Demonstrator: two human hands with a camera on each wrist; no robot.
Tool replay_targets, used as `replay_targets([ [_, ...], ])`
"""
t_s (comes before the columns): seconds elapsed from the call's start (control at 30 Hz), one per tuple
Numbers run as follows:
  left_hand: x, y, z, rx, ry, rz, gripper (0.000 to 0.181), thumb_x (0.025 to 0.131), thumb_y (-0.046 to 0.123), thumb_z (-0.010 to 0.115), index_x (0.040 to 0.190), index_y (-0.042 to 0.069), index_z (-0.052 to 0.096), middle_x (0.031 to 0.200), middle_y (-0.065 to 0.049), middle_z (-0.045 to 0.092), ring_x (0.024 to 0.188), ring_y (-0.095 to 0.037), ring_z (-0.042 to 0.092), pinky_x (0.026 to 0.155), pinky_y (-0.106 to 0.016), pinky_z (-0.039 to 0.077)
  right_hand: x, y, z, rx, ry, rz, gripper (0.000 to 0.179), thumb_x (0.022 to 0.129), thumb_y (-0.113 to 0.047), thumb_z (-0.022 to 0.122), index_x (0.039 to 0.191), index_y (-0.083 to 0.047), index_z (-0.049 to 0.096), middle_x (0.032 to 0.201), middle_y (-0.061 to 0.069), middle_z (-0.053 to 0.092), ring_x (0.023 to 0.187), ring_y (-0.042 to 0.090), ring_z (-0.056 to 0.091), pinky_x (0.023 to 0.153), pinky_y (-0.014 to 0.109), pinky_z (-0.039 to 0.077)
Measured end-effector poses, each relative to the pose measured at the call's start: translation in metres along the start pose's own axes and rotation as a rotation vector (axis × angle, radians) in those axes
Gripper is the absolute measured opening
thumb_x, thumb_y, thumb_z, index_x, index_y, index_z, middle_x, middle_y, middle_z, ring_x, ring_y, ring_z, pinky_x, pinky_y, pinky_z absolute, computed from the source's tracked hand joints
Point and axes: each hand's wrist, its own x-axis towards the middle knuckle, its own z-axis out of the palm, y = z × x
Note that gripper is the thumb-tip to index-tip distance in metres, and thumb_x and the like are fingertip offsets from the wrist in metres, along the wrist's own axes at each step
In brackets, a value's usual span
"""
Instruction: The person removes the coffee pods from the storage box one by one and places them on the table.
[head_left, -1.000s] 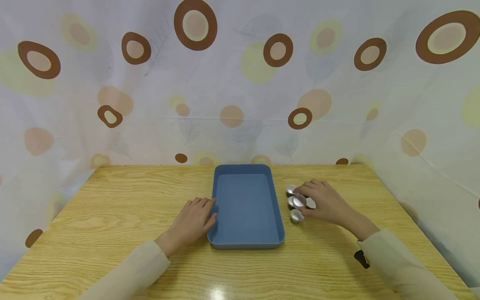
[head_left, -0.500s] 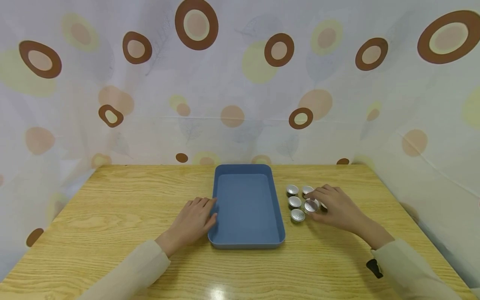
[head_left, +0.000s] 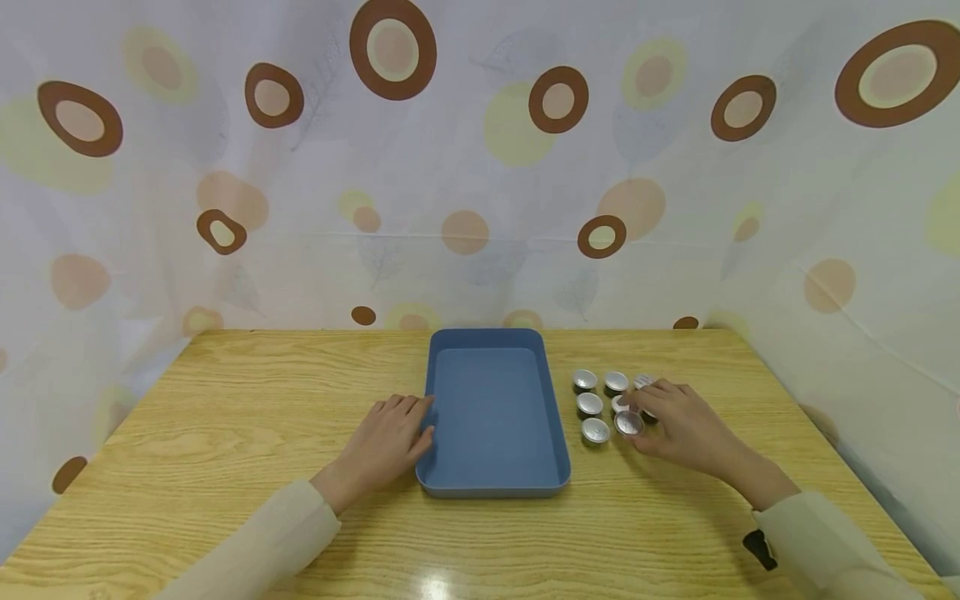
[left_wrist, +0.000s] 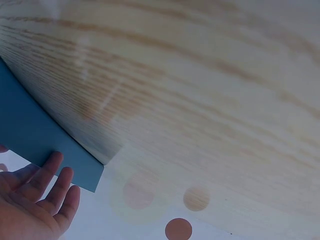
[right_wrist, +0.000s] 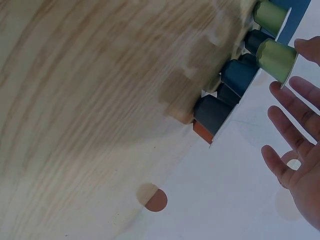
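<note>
My left hand (head_left: 382,442) rests its fingertips on the left wall of a blue rectangular tray (head_left: 487,492); in the left wrist view its relaxed fingers (left_wrist: 50,165) touch the outer wall. To the right of the tray, my right hand (head_left: 686,425) pinches a green coffee capsule (right_wrist: 276,59) by its rim between thumb and forefinger. The capsule's silver lid (head_left: 628,423) faces up. Close around it stand several more capsules, lids up: a second green one (right_wrist: 270,16), a dark blue one (right_wrist: 237,76), a dark grey one (right_wrist: 212,114) and an orange one (right_wrist: 201,132). Fingers partly hide some.
The wooden table (head_left: 262,400) carries the tray in its middle and the capsule cluster on its right. A white curtain (head_left: 465,167) with brown and yellow ovals hangs behind and along the sides.
My right hand has moved right and towards me with the pinched capsule, from over the cluster's left part to its near edge. More standing capsules show now. The left hand stays put.
</note>
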Motion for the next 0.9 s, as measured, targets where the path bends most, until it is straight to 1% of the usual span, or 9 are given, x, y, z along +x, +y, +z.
replay_targets([
  [0.37,0.000,-0.001,0.001,-0.004,-0.002,0.002,0.043,0.093,0.030,0.048,0.128,0.005,0.051,0.115,-0.008,0.061,0.106,-0.025,0.056,0.089,-0.040,0.046,-0.006,0.000,0.006,0.021,-0.059,0.044,0.041,0.067,-0.023,0.078,0.102,-0.008,0.064,0.088,-0.006,0.063,0.083,0.014,0.054,0.076,0.045,0.045],
  [0.6,0.000,0.000,0.001,-0.012,0.012,0.007,0.042,0.093,0.029,0.049,0.127,0.005,0.052,0.114,-0.008,0.061,0.105,-0.025,0.056,0.089,-0.040,0.046,-0.008,0.001,0.009,0.019,-0.066,0.035,0.039,0.067,-0.022,0.078,0.102,-0.009,0.065,0.091,-0.003,0.065,0.085,0.017,0.056,0.073,0.047,0.045],
  [0.9,0.000,0.000,0.000,-0.006,0.006,0.001,0.042,0.092,0.029,0.049,0.128,0.005,0.052,0.115,-0.008,0.061,0.106,-0.026,0.056,0.089,-0.040,0.046,-0.009,0.000,0.011,0.023,-0.071,0.052,0.041,0.066,-0.020,0.079,0.102,-0.008,0.065,0.097,0.002,0.067,0.091,0.024,0.057,0.075,0.049,0.044],
])
